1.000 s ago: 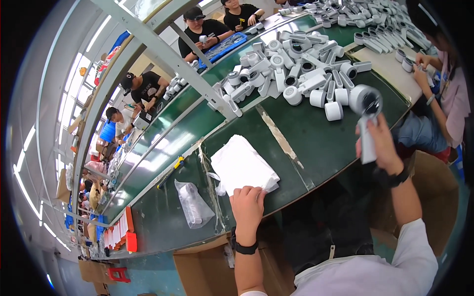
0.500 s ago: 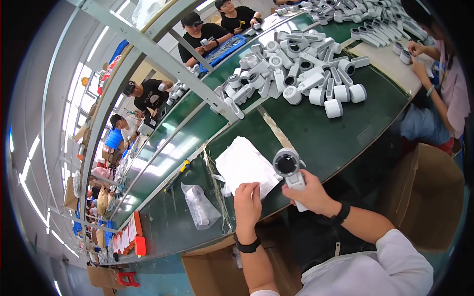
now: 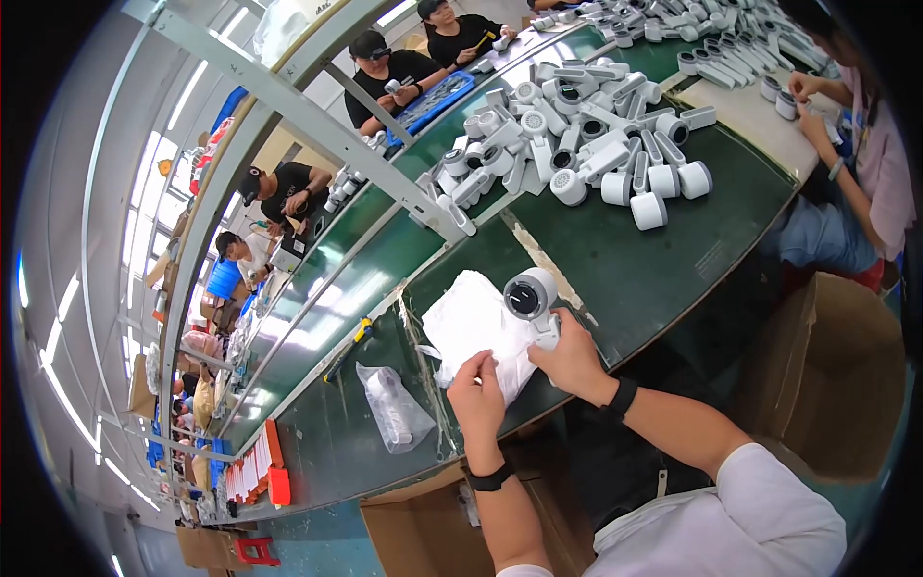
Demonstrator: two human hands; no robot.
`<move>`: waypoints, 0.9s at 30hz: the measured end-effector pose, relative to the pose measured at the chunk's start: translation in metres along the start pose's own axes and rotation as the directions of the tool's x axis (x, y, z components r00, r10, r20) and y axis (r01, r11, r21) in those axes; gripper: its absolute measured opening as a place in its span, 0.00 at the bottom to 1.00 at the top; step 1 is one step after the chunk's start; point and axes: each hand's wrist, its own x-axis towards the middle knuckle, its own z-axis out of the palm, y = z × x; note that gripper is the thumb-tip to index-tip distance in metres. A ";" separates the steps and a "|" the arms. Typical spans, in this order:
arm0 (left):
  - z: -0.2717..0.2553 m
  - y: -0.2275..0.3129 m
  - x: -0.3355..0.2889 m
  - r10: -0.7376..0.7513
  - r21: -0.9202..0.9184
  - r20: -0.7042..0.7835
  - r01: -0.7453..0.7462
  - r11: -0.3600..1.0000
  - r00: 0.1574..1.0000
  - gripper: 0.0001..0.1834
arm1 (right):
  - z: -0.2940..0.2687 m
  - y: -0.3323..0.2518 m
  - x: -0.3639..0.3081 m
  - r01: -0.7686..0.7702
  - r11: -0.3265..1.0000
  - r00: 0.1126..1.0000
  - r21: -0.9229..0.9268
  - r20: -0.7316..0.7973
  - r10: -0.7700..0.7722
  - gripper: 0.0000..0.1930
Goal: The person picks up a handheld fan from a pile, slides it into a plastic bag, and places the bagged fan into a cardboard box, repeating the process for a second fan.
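Note:
In my right hand point(image 3: 572, 358) is a white handheld device point(image 3: 531, 298) with a round, dark-faced head, gripped by its handle with the head up. It is above the right side of a pile of thin white bags point(image 3: 466, 313) near the table edge. My left hand point(image 3: 476, 392) has its thumb and fingertips pinched together at the near edge of the pile, on the edge of a white bag. Left of the pile lies a clear plastic bag point(image 3: 394, 409) with a whitish item inside.
A large heap of similar white devices point(image 3: 577, 135) covers the far part of the green table point(image 3: 673, 269). A yellow-and-black cutter point(image 3: 351, 346) lies left. Metal framing point(image 3: 375, 173) crosses above. Open cardboard boxes point(image 3: 836, 375) stand below the edge. A co-worker point(image 3: 856, 163) sits at right.
My right hand has brought the device left, over the bags, and its head has turned leftward. My left hand has shifted slightly, still pinched at the bag edge.

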 end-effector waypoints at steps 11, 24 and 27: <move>-0.001 0.004 -0.003 0.138 0.089 -0.058 -0.133 0.987 0.989 0.11 | -0.016 0.001 0.008 0.015 0.996 0.999 -0.089 0.047 -0.011 0.32; -0.002 0.019 0.000 -0.135 -0.121 -0.009 0.133 0.984 0.991 0.12 | -0.099 -0.038 -0.024 -0.184 0.979 0.696 0.088 0.715 0.066 0.35; -0.002 0.021 0.001 -0.157 -0.228 0.032 0.160 0.960 0.987 0.11 | -0.094 -0.044 -0.021 -0.162 0.986 0.629 -0.027 0.767 0.124 0.41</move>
